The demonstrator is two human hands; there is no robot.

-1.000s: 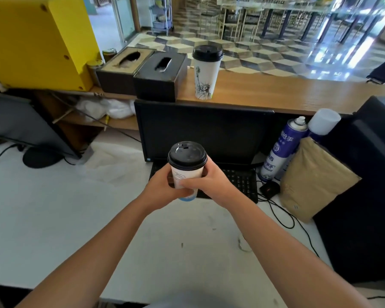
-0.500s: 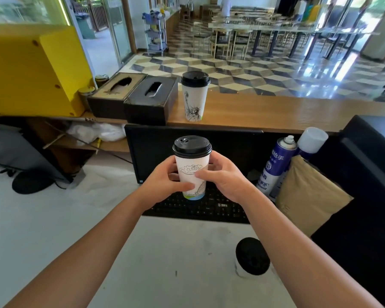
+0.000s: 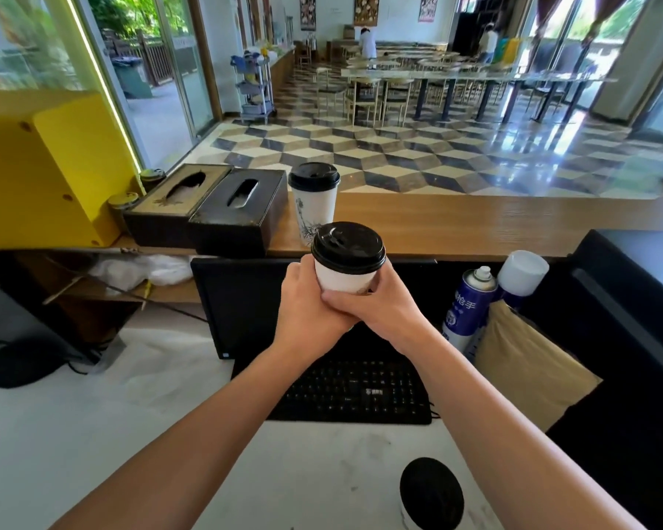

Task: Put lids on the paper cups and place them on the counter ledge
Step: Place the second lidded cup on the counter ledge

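White paper cup (image 3: 343, 279), black lid (image 3: 348, 242) seated, has risen from desk height to the wooden counter ledge (image 3: 475, 219); left hand (image 3: 307, 315) and right hand (image 3: 383, 304) clasp it, beside the cup already placed (image 3: 314, 208). Setting down looks next.

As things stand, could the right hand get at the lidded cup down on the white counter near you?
Probably not yet. The right hand and left hand are both wrapped around the raised cup. The low cup sits uncovered beside the right forearm, so once that hand lets go, the way looks free.
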